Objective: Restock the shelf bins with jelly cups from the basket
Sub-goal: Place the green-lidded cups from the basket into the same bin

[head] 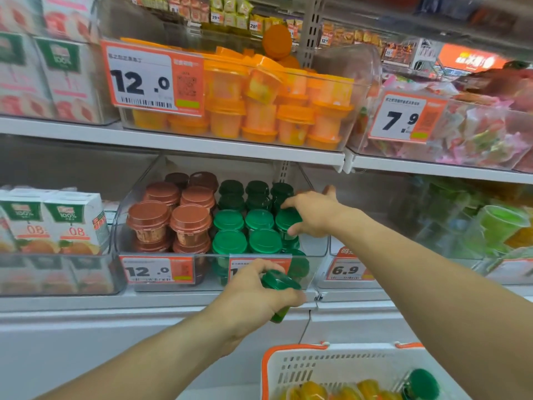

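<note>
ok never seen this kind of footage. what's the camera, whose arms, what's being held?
There is no robot here. One wide-angle camera sits on a person's head and looks down at their bare arms in front of a shop shelf. The right hand grips a green-lidded jelly cup inside the clear lower bin, beside brown-lidded cups. The left hand grips a second green cup, tilted, in front of that bin. Below, a white basket holds more cups. The bin above holds orange cups.
</note>
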Demonstrator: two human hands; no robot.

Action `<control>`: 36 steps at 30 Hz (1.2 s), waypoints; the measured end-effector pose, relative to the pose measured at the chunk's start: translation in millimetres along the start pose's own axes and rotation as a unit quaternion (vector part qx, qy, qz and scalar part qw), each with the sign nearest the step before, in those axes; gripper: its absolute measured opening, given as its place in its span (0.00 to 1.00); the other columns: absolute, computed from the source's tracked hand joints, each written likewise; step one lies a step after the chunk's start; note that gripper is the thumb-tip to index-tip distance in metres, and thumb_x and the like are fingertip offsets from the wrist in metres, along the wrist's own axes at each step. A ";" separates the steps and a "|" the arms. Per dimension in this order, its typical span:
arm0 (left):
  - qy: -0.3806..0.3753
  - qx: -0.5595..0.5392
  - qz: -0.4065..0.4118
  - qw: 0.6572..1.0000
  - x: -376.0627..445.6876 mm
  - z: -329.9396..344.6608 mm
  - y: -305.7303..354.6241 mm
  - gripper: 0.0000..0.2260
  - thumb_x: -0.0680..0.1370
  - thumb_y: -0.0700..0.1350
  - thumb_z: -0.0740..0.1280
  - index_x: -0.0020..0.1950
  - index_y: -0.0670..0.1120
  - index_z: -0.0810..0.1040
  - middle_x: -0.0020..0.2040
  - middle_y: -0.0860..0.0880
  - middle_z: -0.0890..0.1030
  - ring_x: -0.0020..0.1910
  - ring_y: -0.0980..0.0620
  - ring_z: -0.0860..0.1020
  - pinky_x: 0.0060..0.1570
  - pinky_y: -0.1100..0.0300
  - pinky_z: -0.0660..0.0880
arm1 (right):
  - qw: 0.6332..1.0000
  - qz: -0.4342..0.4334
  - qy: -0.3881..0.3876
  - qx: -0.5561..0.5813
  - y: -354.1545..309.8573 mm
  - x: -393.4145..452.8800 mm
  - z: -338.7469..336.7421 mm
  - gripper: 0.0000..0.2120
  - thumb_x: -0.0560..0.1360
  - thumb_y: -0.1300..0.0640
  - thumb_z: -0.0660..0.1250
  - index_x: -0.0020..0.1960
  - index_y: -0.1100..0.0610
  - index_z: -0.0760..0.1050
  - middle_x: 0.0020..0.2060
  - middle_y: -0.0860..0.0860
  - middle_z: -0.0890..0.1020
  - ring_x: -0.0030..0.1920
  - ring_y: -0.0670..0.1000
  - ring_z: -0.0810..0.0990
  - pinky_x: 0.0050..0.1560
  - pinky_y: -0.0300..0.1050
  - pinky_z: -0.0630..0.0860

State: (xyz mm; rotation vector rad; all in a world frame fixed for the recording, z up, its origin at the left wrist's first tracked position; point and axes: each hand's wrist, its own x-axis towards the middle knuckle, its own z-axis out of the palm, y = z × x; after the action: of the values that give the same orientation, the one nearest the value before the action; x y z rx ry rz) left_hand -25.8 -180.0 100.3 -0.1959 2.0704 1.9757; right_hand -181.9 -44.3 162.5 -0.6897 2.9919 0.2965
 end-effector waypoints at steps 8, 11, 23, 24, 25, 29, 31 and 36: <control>-0.002 -0.018 0.010 1.000 0.8 3.1 1.7 0.18 0.70 0.40 0.79 0.57 0.50 0.79 0.50 0.45 0.83 0.43 0.52 0.81 0.43 0.63 0.80 | 1.000 0.002 -0.015 0.002 2.9 4.5 3.8 0.32 0.75 0.41 0.70 0.76 0.47 0.65 0.69 0.50 0.74 0.71 0.57 0.68 0.71 0.68 0.49; 0.012 -0.028 0.015 0.999 2.3 5.6 2.8 0.17 0.70 0.41 0.78 0.57 0.47 0.79 0.50 0.43 0.84 0.44 0.50 0.82 0.47 0.58 0.81 | 1.000 0.005 -0.004 0.009 2.2 -1.1 -0.3 0.35 0.74 0.43 0.72 0.77 0.50 0.63 0.68 0.51 0.75 0.71 0.57 0.69 0.72 0.67 0.50; 0.074 0.051 0.225 0.970 4.0 18.4 5.8 0.23 0.65 0.51 0.82 0.55 0.53 0.76 0.48 0.54 0.85 0.48 0.58 0.82 0.46 0.65 0.77 | 0.944 -0.061 -0.005 0.325 -6.1 -107.2 -11.6 0.29 0.63 0.25 0.66 0.54 0.44 0.80 0.46 0.41 0.83 0.41 0.40 0.83 0.47 0.44 0.81; 0.072 0.052 0.232 0.969 3.8 20.2 6.1 0.24 0.65 0.52 0.82 0.55 0.54 0.76 0.49 0.54 0.84 0.49 0.57 0.82 0.48 0.63 0.77 | 0.941 -0.061 0.013 0.333 -5.5 -108.0 -10.7 0.25 0.65 0.28 0.68 0.53 0.44 0.80 0.45 0.41 0.83 0.41 0.38 0.82 0.47 0.42 0.79; 0.071 0.056 0.240 0.966 3.2 21.6 6.4 0.25 0.64 0.53 0.82 0.55 0.55 0.75 0.50 0.56 0.84 0.50 0.58 0.82 0.48 0.64 0.77 | 0.936 -0.062 0.024 0.346 -4.1 -109.3 -11.7 0.20 0.67 0.32 0.71 0.51 0.44 0.81 0.45 0.41 0.83 0.41 0.37 0.81 0.46 0.40 0.77; 0.140 0.185 0.274 0.933 1.2 23.5 14.8 0.30 0.66 0.55 0.80 0.62 0.57 0.70 0.57 0.62 0.75 0.56 0.63 0.74 0.51 0.74 0.70 | 0.910 -0.038 0.062 0.409 5.7 -107.3 -21.7 0.13 0.65 0.46 0.80 0.47 0.49 0.83 0.43 0.45 0.85 0.41 0.43 0.84 0.50 0.47 0.81; 0.202 0.287 0.300 0.887 4.4 16.9 20.7 0.29 0.71 0.52 0.76 0.68 0.54 0.68 0.62 0.58 0.72 0.61 0.59 0.70 0.56 0.70 0.66 | 0.898 -0.014 0.113 0.426 10.2 -97.7 -24.2 0.14 0.64 0.49 0.81 0.46 0.50 0.83 0.42 0.46 0.86 0.41 0.44 0.83 0.53 0.49 0.81; 0.166 0.580 0.207 0.770 13.8 -0.7 24.1 0.28 0.78 0.54 0.63 0.77 0.50 0.61 0.77 0.52 0.61 0.78 0.47 0.52 0.72 0.49 0.55 | 0.942 0.007 0.140 0.305 10.6 -71.0 -22.7 0.21 0.69 0.46 0.77 0.59 0.52 0.81 0.53 0.47 0.84 0.53 0.46 0.80 0.55 0.42 0.77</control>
State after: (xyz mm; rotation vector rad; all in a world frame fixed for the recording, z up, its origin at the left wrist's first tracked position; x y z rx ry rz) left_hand -45.8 -178.0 119.4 0.2090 3.3402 0.4357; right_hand -123.1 -9.1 193.6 -0.6713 3.0597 -0.7618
